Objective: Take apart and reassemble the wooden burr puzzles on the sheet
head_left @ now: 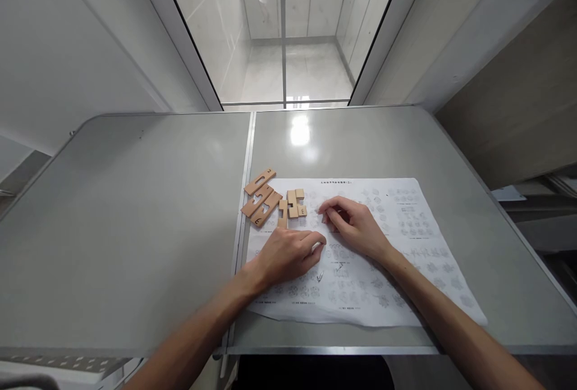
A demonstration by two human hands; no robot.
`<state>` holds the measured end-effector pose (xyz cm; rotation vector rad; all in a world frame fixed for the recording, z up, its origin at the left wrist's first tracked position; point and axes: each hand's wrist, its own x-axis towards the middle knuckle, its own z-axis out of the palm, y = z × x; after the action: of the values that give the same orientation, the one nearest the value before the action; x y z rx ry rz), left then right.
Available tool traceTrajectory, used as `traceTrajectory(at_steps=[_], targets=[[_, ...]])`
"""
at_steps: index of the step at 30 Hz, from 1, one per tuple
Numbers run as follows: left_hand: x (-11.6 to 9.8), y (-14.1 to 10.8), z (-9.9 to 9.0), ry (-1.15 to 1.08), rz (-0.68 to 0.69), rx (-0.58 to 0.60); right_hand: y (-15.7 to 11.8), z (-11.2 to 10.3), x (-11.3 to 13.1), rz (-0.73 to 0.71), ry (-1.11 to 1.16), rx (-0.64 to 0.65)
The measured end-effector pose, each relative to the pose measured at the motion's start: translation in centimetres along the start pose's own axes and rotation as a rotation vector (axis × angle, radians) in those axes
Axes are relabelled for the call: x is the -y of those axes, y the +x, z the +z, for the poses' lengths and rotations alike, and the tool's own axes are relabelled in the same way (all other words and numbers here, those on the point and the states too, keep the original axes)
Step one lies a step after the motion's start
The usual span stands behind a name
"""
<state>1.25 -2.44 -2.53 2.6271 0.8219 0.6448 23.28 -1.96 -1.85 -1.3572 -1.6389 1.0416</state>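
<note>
My left hand [293, 252] rests on a printed paper sheet [401, 288], its fingers curled; whether anything is inside them is hidden. Just beyond its knuckles lies a narrow pale wooden piece [283, 205]. My right hand [358, 225] hovers over or rests on the sheet, thumb and fingers bent in close together, and I cannot make out anything between them. Left of its fingertips sits a small cluster of pale notched wooden blocks [293, 205]. Farther left are browner wooden pieces with cut-out slots: one marked 2 [260, 181], one marked 6 [265, 210], and another between them [256, 199].
The grey folding table [157, 228] has a metal seam [246, 179] running front to back, left of the sheet. Several rows of printed figures and pen ticks [320, 276] cover the paper. Beyond the table stands a glass panel [311, 29]; a wall rises at left.
</note>
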Motion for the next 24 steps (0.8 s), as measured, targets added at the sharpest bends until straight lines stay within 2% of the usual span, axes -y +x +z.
traceTrajectory(at_steps=[24], targets=[[-0.06,0.05,-0.13,-0.007,0.003,0.009,-0.04,-0.09,-0.04,0.003,-0.002,0.010]])
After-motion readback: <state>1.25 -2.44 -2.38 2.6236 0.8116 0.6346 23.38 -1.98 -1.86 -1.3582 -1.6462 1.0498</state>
